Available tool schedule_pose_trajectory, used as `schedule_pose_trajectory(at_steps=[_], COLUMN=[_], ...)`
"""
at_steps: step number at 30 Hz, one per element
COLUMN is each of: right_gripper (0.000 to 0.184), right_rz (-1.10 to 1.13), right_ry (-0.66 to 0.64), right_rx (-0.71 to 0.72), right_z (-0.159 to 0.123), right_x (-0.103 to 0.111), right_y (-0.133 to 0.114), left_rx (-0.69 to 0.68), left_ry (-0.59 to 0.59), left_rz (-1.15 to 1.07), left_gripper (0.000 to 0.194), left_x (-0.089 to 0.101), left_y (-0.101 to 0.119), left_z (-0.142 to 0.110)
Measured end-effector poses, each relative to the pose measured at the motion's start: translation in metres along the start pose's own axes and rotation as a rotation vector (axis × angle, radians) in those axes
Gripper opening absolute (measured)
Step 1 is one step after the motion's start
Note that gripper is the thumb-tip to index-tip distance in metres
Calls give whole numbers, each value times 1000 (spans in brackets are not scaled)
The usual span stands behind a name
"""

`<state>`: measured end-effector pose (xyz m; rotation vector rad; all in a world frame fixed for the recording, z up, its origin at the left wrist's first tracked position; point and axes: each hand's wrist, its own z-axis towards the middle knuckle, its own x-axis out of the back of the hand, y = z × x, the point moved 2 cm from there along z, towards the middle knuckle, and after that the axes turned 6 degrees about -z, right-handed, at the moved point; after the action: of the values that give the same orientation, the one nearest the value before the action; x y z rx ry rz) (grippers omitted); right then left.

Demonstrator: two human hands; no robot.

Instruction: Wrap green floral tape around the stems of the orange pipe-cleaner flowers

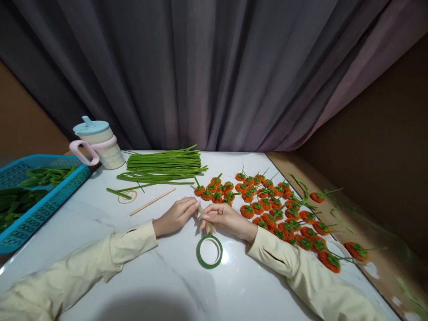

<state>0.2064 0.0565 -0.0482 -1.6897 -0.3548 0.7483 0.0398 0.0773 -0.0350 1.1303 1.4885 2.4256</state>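
Observation:
My left hand [178,216] and my right hand [227,218] meet above the middle of the white table. A short pale-green strip of tape [200,210] shows between their fingertips. My right hand is closed in a pinch on this tape. The fingers of my left hand are pressed together at the strip's other side; their tips are partly hidden. Just below my right fingers is the roll of green tape [199,256], its tape leading up to that hand. Orange fuzzy persimmon-like pieces [247,211] with green tops lie close to my right hand.
Green fuzzy stems [162,165] lie bundled at the back, near a wooden stick [152,202] and rubber bands [123,199]. A lidded cup [109,151] stands at back left, beside a blue basket [63,196] of green pieces. A curtain [194,76] hangs behind the table [160,285].

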Motion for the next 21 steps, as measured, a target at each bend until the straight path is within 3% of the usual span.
schedule_pose_trajectory(at_steps=[2, 4, 8, 13, 21], right_gripper=[17, 17, 16, 13, 11], right_rz=[55, 106, 178, 209, 247], right_ry=[5, 12, 42, 59, 47], right_rx=[3, 14, 57, 107, 128], right_z=[-1, -2, -2, -2, -5], right_x=[1, 2, 4, 6, 7], right_y=[0, 0, -2, -3, -5], left_rx=[85, 79, -27, -39, -18], left_ry=[57, 45, -160, -346, -418], left_rz=[-100, -120, -24, -70, -101], left_gripper=[33, 30, 25, 28, 19], left_x=[3, 3, -3, -10, -10], left_y=[-2, -2, 9, 20, 21], left_z=[0, 0, -6, -10, -8])
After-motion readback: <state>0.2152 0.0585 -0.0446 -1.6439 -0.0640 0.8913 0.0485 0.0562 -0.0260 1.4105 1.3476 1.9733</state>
